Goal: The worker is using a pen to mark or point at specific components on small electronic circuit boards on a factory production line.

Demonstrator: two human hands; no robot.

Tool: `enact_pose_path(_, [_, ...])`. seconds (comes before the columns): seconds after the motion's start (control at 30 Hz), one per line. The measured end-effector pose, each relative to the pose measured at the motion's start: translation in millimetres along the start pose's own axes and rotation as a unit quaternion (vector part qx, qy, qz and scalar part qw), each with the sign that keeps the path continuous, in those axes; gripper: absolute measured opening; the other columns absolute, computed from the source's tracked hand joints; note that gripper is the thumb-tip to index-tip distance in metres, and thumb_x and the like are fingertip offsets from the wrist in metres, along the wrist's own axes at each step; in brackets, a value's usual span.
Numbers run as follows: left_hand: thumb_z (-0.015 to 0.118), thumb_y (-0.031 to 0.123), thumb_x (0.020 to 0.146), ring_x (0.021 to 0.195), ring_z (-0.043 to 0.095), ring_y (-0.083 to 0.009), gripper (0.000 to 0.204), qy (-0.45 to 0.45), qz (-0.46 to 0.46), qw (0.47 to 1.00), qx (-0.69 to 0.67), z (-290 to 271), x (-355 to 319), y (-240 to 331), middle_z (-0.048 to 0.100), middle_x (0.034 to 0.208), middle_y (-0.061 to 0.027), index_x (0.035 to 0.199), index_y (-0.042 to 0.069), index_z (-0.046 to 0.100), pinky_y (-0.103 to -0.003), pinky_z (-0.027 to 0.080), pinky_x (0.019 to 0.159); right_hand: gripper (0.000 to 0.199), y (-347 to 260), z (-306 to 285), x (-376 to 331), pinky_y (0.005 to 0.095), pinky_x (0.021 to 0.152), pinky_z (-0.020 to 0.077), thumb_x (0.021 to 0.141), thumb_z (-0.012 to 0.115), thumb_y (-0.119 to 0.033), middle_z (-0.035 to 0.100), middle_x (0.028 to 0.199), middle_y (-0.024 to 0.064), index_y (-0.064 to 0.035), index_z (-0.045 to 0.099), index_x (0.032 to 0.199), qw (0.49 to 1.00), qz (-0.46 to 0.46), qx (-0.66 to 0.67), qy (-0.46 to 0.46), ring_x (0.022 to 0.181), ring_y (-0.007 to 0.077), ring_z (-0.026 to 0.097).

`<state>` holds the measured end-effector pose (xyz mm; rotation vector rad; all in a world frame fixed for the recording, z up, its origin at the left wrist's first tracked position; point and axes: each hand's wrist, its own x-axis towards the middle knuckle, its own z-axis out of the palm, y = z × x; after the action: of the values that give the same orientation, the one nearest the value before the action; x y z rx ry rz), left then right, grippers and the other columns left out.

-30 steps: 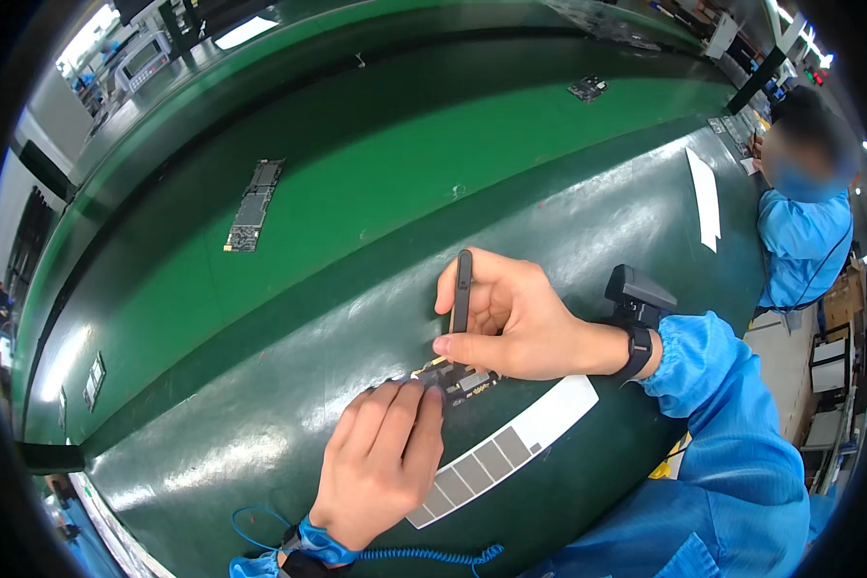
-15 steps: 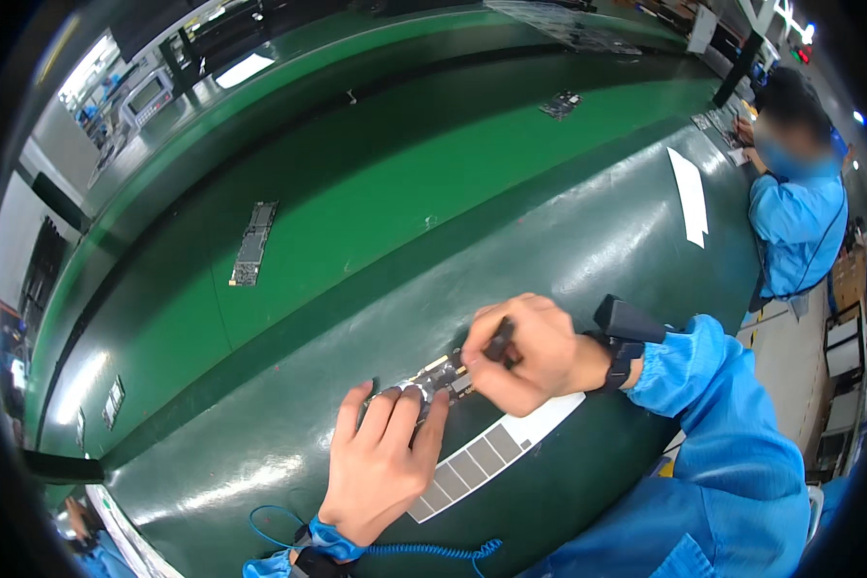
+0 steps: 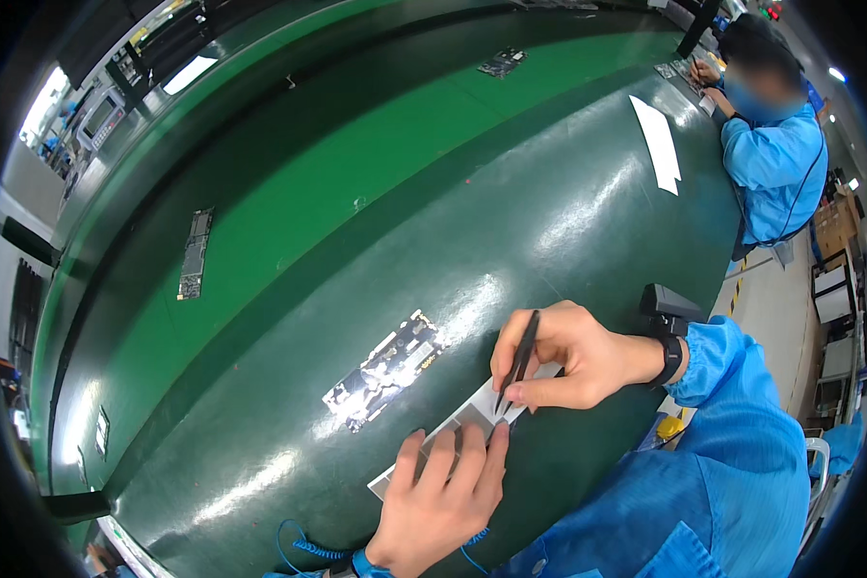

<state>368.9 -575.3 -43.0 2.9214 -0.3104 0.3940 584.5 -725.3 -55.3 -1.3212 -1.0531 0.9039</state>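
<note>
Pinched in my right hand point(image 3: 578, 361) are black tweezers point(image 3: 521, 354), tips down at the upper right part of a white strip point(image 3: 484, 395) with grey rectangles. My left hand point(image 3: 441, 503) lies on that strip with its fingers stretched out, covering much of its middle. Beyond the left hand, apart from both hands, a dark circuit board point(image 3: 383, 371) with shiny silvery patches rests on the dark green mat. Whether the tweezer tips grip a piece of the strip is too small to tell.
Further circuit boards lie on the brighter green band, one at left point(image 3: 195, 255) and one at the far side point(image 3: 503, 63). White paper point(image 3: 657, 144) lies at the right, near a co-worker in blue point(image 3: 775, 154). A blue coiled cord point(image 3: 318, 549) runs by my left wrist.
My hands have left the circuit board, which now lies uncovered. The left hand has come down onto the strip, and the right hand has brought the tweezers to it. The view has shifted.
</note>
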Motion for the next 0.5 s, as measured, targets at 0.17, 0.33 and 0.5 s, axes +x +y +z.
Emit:
enact_pose_path(0.17, [0.070, 0.025, 0.085, 0.107, 0.059, -0.0236, 0.044, 0.005, -0.001, 1.000, 0.005, 9, 4, -5, 0.062, 0.118, -0.0067, 0.126, 0.011, 0.071, -0.045, 0.048, 0.096, 0.016, 7, -3, 0, 0.0253, 0.062, 0.0578, 0.092, 0.074, 0.000, 0.071, 0.080, 0.0078, 0.0027, 0.063, 0.103, 0.999, -0.005, -0.044, -0.015, 0.071, 0.0118, 0.073])
enact_pose_path(0.33, [0.070, 0.029, 0.085, 0.101, 0.059, -0.0206, 0.041, 0.004, 0.013, 0.999, 0.039, 10, 9, 1, 0.063, 0.112, -0.0039, 0.123, 0.014, 0.074, -0.044, 0.049, 0.096, 0.016, 5, -7, -4, 0.0248, 0.056, 0.0541, 0.091, 0.077, -0.004, 0.069, 0.067, 0.0055, 0.0012, 0.064, 0.100, 0.997, -0.001, -0.083, -0.009, 0.064, 0.0099, 0.070])
enact_pose_path(0.5, [0.071, 0.023, 0.085, 0.115, 0.058, -0.0266, 0.047, -0.004, -0.003, 0.999, -0.041, 1, 13, 1, 0.060, 0.123, -0.0082, 0.130, 0.010, 0.068, -0.044, 0.047, 0.097, 0.019, 4, -8, 0, 0.0243, 0.054, 0.0522, 0.091, 0.080, -0.008, 0.068, 0.066, 0.0052, 0.0009, 0.064, 0.099, 0.997, 0.031, -0.071, -0.019, 0.063, 0.0084, 0.069])
